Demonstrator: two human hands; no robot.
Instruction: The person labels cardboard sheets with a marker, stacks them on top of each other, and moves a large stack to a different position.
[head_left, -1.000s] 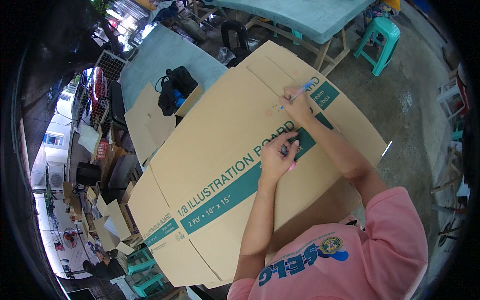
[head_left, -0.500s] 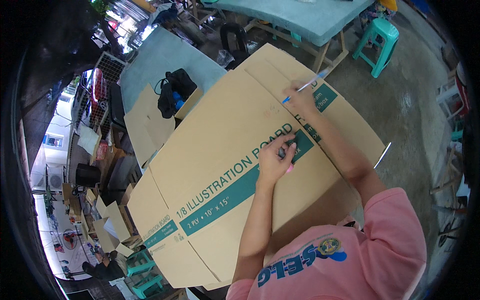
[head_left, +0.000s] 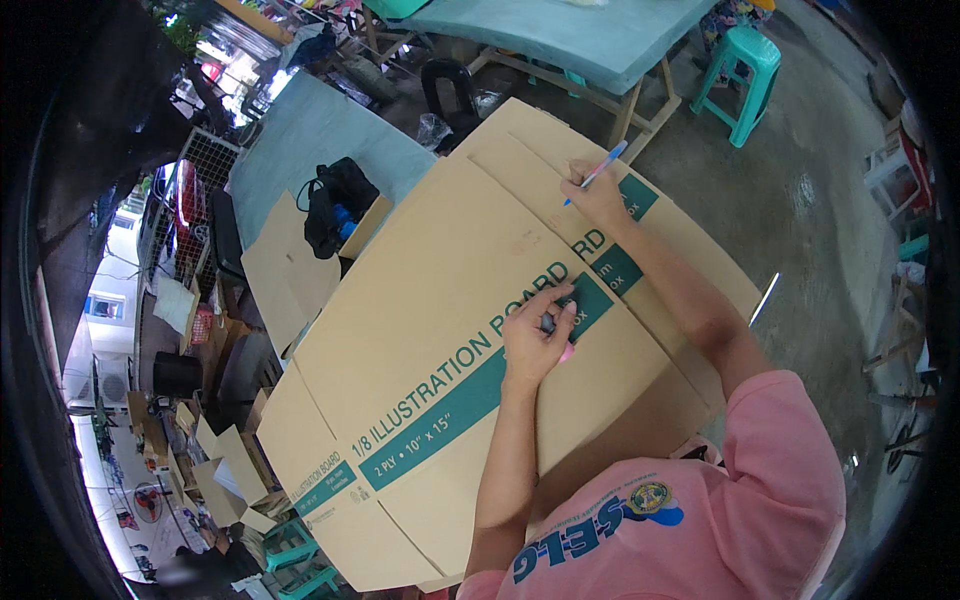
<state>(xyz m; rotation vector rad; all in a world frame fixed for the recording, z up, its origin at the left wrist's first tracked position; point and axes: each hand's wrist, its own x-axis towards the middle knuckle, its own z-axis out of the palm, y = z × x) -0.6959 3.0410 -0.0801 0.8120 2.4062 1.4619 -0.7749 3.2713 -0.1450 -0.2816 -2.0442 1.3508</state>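
A large flattened cardboard box [head_left: 420, 310] with green printed bands spreads out in front of me. My right hand [head_left: 598, 198] pinches a blue and white pen [head_left: 606, 162] near the far edge of the cardboard. The pen slants, its blue tip pointing down at a cardboard flap; whether it touches, I cannot tell. Nearer to me, my left hand [head_left: 537, 335] rests on the printed part of the box. Its fingers curl around a small dark object [head_left: 547, 322], mostly hidden, and something pink [head_left: 567, 352] shows below the palm.
Beyond the cardboard stands a blue-grey table [head_left: 290, 140] with a black bag [head_left: 340, 200] and an opened carton [head_left: 290, 265]. Another blue-grey table [head_left: 560, 40] is farther back, beside a green stool [head_left: 740, 80]. Open cartons [head_left: 225, 470] stand at the lower left.
The pen has tipped more upright in my right hand, which was blurred before. My left hand keeps its curled hold. The whole view has shifted slightly.
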